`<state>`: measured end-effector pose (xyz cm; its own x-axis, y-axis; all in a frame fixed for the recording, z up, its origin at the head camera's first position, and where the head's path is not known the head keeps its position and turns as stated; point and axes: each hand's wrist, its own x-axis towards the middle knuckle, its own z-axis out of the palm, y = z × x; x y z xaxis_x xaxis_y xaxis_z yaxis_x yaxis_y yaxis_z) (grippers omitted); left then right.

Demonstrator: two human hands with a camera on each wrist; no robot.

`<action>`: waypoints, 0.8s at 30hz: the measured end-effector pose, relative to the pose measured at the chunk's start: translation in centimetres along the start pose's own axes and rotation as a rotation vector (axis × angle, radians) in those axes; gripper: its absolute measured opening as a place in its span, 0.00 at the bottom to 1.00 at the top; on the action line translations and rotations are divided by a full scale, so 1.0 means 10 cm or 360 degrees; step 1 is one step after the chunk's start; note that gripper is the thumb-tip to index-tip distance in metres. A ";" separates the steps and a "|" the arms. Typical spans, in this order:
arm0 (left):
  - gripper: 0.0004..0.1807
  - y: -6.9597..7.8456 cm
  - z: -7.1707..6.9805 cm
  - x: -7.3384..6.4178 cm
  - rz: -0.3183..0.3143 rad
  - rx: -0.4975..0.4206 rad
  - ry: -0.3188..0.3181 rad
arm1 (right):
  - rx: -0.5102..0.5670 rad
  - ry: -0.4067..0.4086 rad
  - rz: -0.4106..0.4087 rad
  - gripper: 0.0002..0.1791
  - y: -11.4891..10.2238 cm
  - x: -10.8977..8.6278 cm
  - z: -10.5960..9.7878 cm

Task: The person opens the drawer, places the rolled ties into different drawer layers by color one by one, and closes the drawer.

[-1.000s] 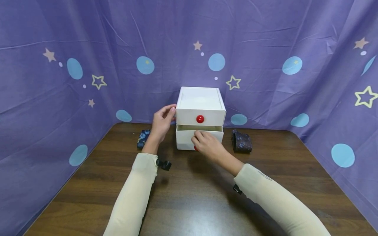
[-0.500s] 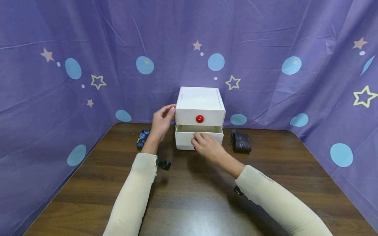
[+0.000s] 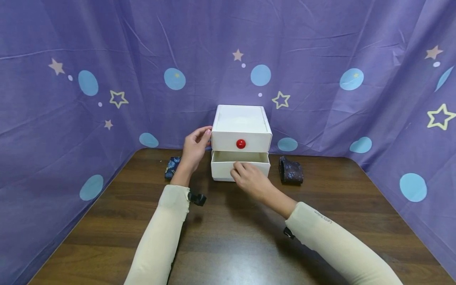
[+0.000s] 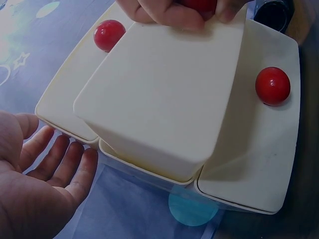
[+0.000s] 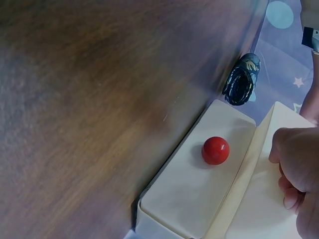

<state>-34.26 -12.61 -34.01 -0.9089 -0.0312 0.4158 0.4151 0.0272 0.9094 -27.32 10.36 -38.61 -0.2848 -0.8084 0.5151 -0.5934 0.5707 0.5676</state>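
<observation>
A white drawer cabinet (image 3: 242, 118) stands at the back of the table. Its middle drawer (image 4: 159, 89) is pulled part way out, while the drawers above and below are closed, each with a red knob. My right hand (image 3: 251, 180) pinches the red knob (image 4: 199, 5) of the middle drawer; its fingers hide most of that knob. At the cabinet's left side, my left hand (image 3: 195, 148) has its fingertips at the upper edge, fingers loosely extended and holding nothing. The bottom drawer (image 5: 194, 174) shows in the right wrist view. Little of the pulled drawer's inside is visible.
On the wooden table (image 3: 213, 237), a dark blue patterned cloth roll (image 3: 172, 168) lies left of the cabinet, partly behind my left wrist. A dark patterned cloth roll (image 3: 292, 171) sits to the right. A purple curtain (image 3: 306, 51) hangs close behind and along both sides.
The middle drawer has come slightly farther out toward me, with my right hand moving back a little along with it. My left hand stays at the cabinet's side.
</observation>
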 end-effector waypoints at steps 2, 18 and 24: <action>0.21 0.01 0.00 0.00 0.0011 0.0003 0.0002 | -0.0006 -0.0007 0.0004 0.07 -0.01 0.00 -0.01; 0.22 0.04 0.00 -0.03 0.0015 0.0015 -0.0015 | -0.0041 -0.0036 -0.0005 0.07 -0.08 -0.04 -0.09; 0.22 0.03 0.01 -0.02 0.0032 0.0001 -0.0003 | -0.0040 -0.0015 -0.0002 0.08 -0.11 -0.05 -0.13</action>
<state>-33.92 -12.49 -33.84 -0.9004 -0.0288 0.4340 0.4333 0.0282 0.9008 -25.57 10.38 -38.65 -0.2911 -0.8105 0.5083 -0.5746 0.5729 0.5845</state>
